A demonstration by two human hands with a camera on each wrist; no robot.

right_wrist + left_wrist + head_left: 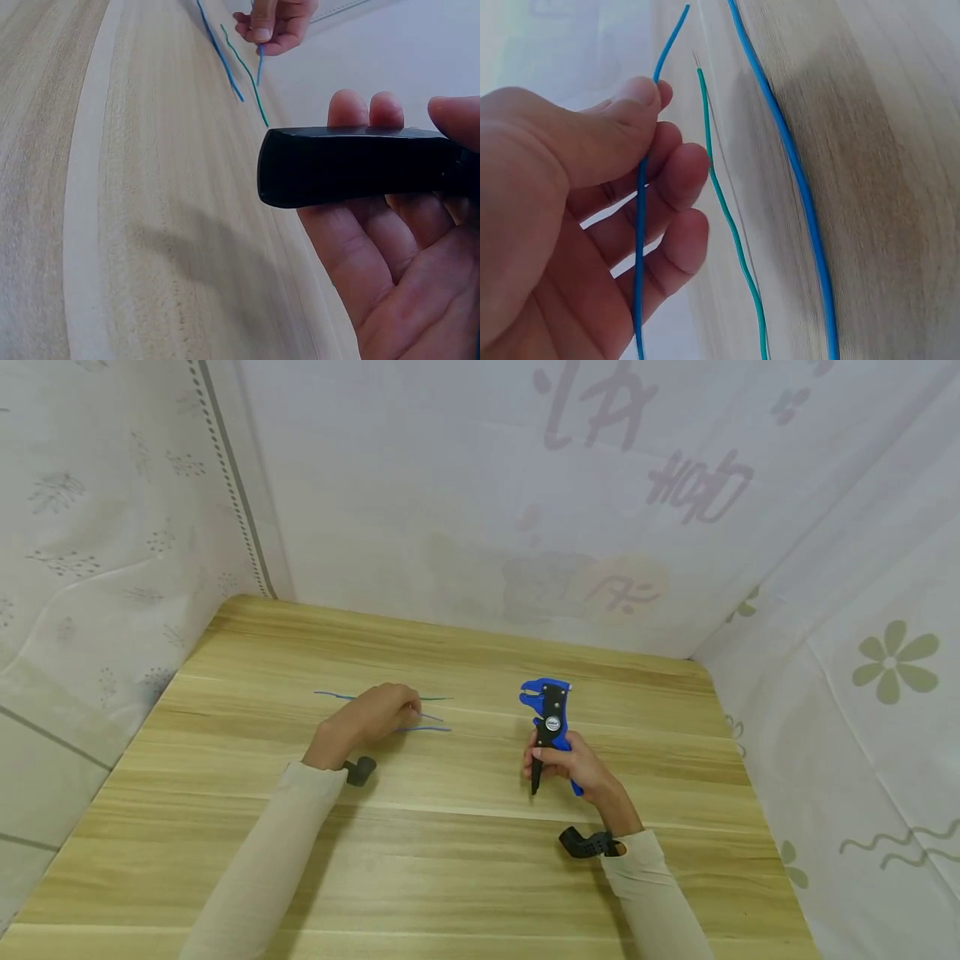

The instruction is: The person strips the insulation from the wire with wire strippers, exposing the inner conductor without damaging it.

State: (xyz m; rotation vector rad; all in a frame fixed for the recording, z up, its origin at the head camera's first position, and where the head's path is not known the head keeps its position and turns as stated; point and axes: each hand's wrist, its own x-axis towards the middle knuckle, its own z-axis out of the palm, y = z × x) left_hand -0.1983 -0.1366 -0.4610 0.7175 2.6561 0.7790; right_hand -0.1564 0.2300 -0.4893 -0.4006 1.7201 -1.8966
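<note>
My left hand (pixel 378 714) pinches a blue wire (pixel 640 225) between thumb and fingers; a short end sticks up past the fingertips. Beside that hand a green wire (pixel 733 217) lies on the table, thin bare strands showing at its end. Farther along, a second, gently bent blue wire (pixel 799 172) rests on the wood. My right hand (pixel 583 766) grips a blue and black wire stripper (pixel 553 706) by its handles, its jaws pointing away from me and to the left. In the right wrist view, its black handle (pixel 352 169) crosses the palm and hides part of the fingers.
The wood-grain table (pixel 450 877) has rounded far corners. White printed cloth (pixel 420 493) hangs behind it and on both sides. A black wrist camera (pixel 362 771) sits at the left cuff, another wrist camera (pixel 585 842) at the right.
</note>
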